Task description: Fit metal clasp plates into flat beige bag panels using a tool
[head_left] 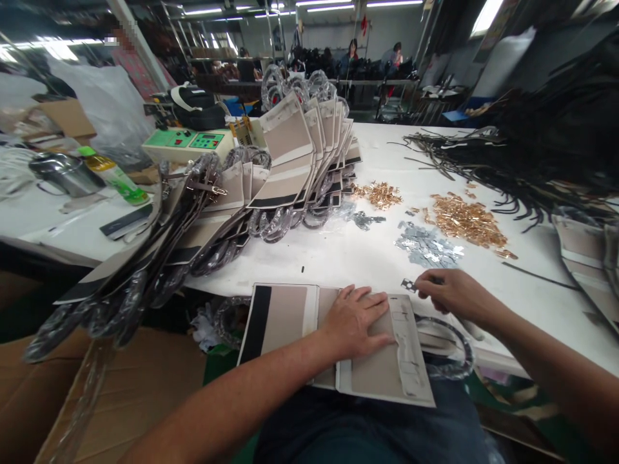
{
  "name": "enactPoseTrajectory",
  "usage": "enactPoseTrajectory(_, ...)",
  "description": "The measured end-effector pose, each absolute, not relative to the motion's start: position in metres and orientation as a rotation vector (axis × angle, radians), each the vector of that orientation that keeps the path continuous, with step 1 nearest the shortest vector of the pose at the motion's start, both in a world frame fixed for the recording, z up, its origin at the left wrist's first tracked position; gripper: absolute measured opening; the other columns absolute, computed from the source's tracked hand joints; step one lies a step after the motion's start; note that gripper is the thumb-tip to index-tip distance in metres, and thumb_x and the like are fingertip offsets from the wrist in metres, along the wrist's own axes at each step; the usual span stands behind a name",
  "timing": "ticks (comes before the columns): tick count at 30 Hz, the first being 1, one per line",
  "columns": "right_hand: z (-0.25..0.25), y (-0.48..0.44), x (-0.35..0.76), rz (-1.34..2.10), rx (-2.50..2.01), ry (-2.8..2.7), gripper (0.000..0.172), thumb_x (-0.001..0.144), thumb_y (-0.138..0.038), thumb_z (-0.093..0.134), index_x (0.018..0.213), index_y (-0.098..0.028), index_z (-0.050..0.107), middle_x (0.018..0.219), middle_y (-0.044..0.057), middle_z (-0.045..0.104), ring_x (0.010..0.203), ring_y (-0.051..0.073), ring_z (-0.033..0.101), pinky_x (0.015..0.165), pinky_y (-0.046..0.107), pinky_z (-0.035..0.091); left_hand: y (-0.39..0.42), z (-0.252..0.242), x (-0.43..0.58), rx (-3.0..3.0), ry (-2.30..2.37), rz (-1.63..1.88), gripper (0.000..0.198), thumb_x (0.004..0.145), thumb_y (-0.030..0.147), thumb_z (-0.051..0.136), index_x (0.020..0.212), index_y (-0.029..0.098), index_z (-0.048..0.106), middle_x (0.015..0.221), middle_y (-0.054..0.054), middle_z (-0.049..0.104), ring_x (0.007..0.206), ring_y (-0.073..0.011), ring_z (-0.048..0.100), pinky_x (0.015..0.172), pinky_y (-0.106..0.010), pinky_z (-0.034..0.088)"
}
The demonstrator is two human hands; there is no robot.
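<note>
A beige bag panel [285, 316] with a black strip at its left end lies across my lap and the table's front edge. My left hand [356, 321] rests flat on it with the fingers spread. Past the panel's right end, my right hand [449, 291] pinches a small metal plate [407, 284] with holes in it. A plastic-wrapped handle loop [464, 348] sticks out from the panel's right side. Beyond my right hand lies a heap of flat silver metal plates [428, 245].
Gold-coloured metal pieces [467, 219] are heaped farther back. Stacked beige panels with wrapped handles [290, 135] stand at the left, near a green-faced control box [186, 139], a bottle [113, 175] and a metal mug [65, 174]. Dark straps [546, 148] pile up on the right.
</note>
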State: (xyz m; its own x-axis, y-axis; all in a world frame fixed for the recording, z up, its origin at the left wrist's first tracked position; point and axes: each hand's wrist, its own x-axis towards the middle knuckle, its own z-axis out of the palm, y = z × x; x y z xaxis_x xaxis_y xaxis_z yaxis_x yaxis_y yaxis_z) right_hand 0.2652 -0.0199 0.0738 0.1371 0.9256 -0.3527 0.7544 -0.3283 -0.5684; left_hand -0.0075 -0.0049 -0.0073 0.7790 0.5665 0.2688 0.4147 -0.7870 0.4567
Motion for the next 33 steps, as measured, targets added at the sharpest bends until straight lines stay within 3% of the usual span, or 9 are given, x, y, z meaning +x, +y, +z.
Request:
enactPoseTrajectory(5,0.068,-0.031,0.237,1.087,-2.106,-1.762,0.030,0.086,-0.046,0.057,0.079,-0.020,0.071,0.057,0.001,0.063,0.054,0.018,0.056,0.054,0.028,0.039,-0.003,-0.009,-0.006,2.512,0.774,0.595,0.070,0.090,0.065,0.076,0.149,0.030,0.062,0.157,0.000,0.060,0.147,-0.0335,0.051,0.127,-0.057,0.032)
enactPoseTrajectory(14,0.073,-0.005,0.232,1.227,-1.989,-1.981,0.022,0.081,-0.038,0.059,0.076,-0.019,0.070,0.065,0.003,0.067,0.059,0.017,0.058,0.053,0.027,0.040,-0.006,-0.002,0.007,2.345,0.932,0.726,0.028,0.096,0.039,0.074,0.123,0.030,0.079,0.135,0.004,0.075,0.130,-0.0261,0.064,0.117,-0.048,0.044)
enactPoseTrajectory(23,0.077,-0.010,0.247,1.281,-1.975,-1.920,0.026,0.083,-0.043,0.063,0.076,-0.019,0.067,0.063,0.001,0.062,0.057,0.017,0.056,0.053,0.027,0.040,-0.006,-0.004,0.008,2.367,0.940,0.745,0.034,0.097,0.040,0.075,0.129,0.029,0.075,0.138,0.003,0.074,0.130,-0.0251,0.064,0.118,-0.047,0.042)
enactPoseTrajectory(29,0.080,-0.050,0.236,1.424,-1.911,-1.836,0.032,0.088,-0.049,0.065,0.077,-0.019,0.066,0.060,-0.003,0.053,0.055,0.013,0.043,0.050,0.026,0.031,-0.007,-0.003,0.008,2.406,0.942,0.710,0.034,0.100,0.044,0.071,0.130,0.029,0.074,0.140,0.004,0.073,0.131,-0.0254,0.062,0.117,-0.049,0.043)
enactPoseTrajectory(33,0.073,-0.063,0.230,1.296,-1.977,-1.883,0.034,0.087,-0.050,0.063,0.075,-0.019,0.068,0.063,0.000,0.058,0.058,0.015,0.047,0.053,0.027,0.032,-0.008,-0.002,0.009,2.407,0.960,0.701,0.034,0.100,0.045,0.070,0.131,0.030,0.075,0.140,0.003,0.073,0.132,-0.0256,0.061,0.118,-0.049,0.043)
